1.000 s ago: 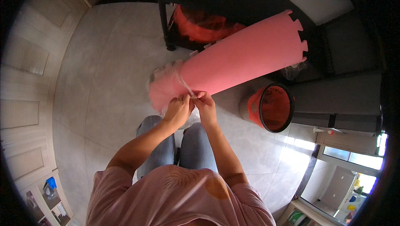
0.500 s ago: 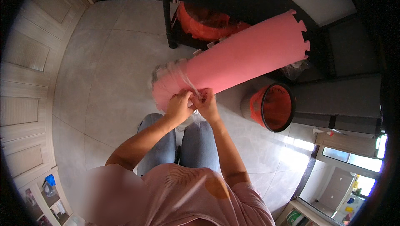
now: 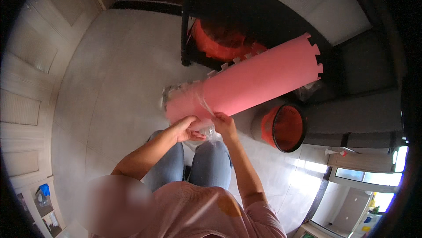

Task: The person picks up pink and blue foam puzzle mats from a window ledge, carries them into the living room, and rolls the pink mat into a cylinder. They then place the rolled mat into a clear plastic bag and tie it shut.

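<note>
A pink foam mat [image 3: 263, 73] with jigsaw-cut edges slants from just above my knees up to the right, seemingly rolled or folded. Clear plastic wrap [image 3: 211, 136] covers its near-left end and hangs loosely over my knees. My right hand [image 3: 225, 126] is closed on the plastic at the wrap's edge, by the mat's lower side. To its left, my left hand [image 3: 184, 129] has thumb and fingers apart beside the mat's near end, close to the plastic. Whether its fingertips touch the wrap is hard to tell.
A bin [image 3: 288, 128] with a black rim and red liner stands right of the mat. Behind the mat are a black rack leg [image 3: 185, 31] and a red bag [image 3: 215, 45]. Pale wooden doors [image 3: 22, 110] line the left; a dark grey cabinet [image 3: 347, 117] stands right.
My hands were together at the plastic's edge; now the left has drawn off to the left and opened, while the right keeps the plastic. The whole view has shifted slightly.
</note>
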### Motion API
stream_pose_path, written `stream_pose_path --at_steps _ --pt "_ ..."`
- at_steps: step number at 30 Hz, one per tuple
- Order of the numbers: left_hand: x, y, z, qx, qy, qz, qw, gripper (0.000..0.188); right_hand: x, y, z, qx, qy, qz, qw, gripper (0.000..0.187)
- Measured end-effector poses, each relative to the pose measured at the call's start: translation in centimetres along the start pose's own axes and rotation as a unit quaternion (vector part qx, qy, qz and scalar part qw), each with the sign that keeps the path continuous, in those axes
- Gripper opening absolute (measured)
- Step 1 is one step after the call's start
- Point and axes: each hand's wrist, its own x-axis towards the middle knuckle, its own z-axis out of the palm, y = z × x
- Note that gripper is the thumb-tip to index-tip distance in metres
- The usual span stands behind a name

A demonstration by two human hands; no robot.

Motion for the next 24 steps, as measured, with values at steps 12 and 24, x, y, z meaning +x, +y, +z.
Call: stream_pose_path --at_steps 12,24 --pt "2.7 -4.5 -2.5 -0.006 0.016 0.197 0.98 0.023 -3.4 -2.0 3.1 -0.264 0.041 -0.17 0.948 0.013" --pt "-0.3 -8.5 -8.8 0.027 -0.016 0.177 0.984 0.033 -8.2 0.7 5.7 -0.255 -0.036 -0.204 0.944 0.01"
